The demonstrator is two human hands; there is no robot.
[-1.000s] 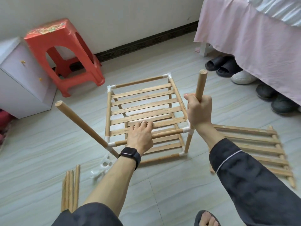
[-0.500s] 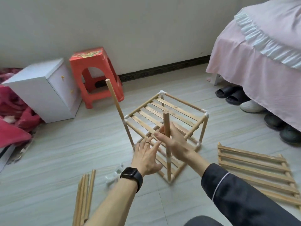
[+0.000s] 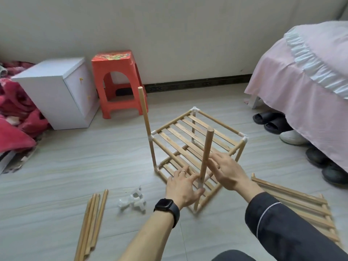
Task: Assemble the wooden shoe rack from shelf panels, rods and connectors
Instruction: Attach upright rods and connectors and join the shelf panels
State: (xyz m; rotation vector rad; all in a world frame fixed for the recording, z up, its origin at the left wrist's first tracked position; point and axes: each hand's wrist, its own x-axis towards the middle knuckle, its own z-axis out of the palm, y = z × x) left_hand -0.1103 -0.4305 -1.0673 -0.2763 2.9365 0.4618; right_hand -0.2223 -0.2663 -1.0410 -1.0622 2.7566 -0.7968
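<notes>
The part-built wooden rack stands upright on the floor with two slatted shelves joined by white connectors. Two long rods rise above its top shelf: a far one and a near one. My left hand, with a ring and a black watch, is spread open just left of the near rod's base. My right hand is open too, fingers stretched beside that rod on its right. Neither hand grips the rod. A spare shelf panel lies flat at the right.
Several loose rods lie at the lower left, with white plastic connectors beside them. A red stool and a white cabinet stand by the wall. A pink-skirted bed with shoes under it fills the right.
The rack went from tilted to standing upright and turned corner-on. My right hand let go of the rod it gripped, my left released the shelf bar, and both now hover open around the near rod.
</notes>
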